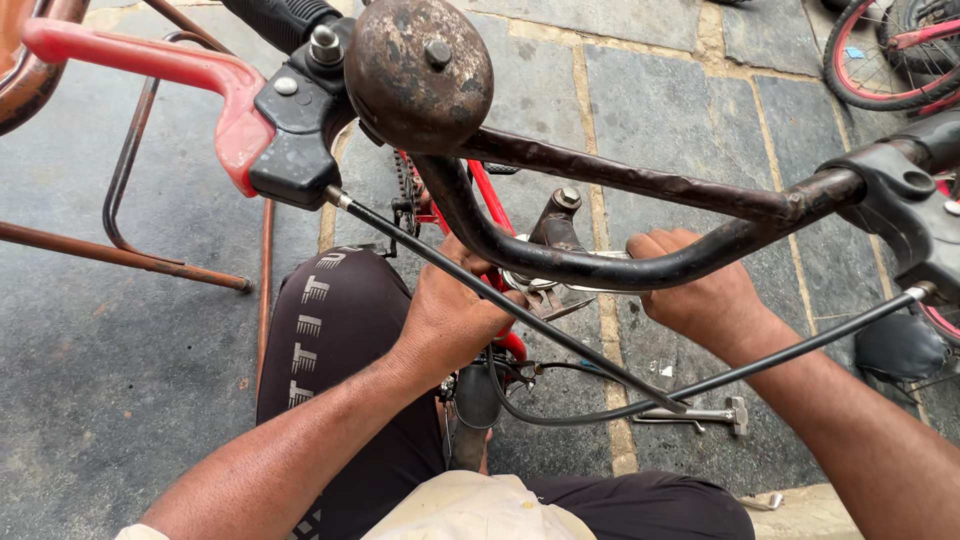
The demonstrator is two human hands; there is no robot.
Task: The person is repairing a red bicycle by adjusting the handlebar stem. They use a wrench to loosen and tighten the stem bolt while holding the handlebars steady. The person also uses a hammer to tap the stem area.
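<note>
Both my forearms reach forward and downward from the bottom of the view, bare from the elbow on. My left hand [450,315] is curled into a loose fist, back of the hand up, knuckles pointing ahead and to the right, fingers wrapped underneath. My right hand [695,290] is clenched too, wrist straight, its knuckles turned left toward the other hand. The two fists sit near each other, apart.

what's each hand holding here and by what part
Right hand grips a spanner by its handle end, at the stem bolt. Left hand is by the red frame; its hold is hidden.
</note>
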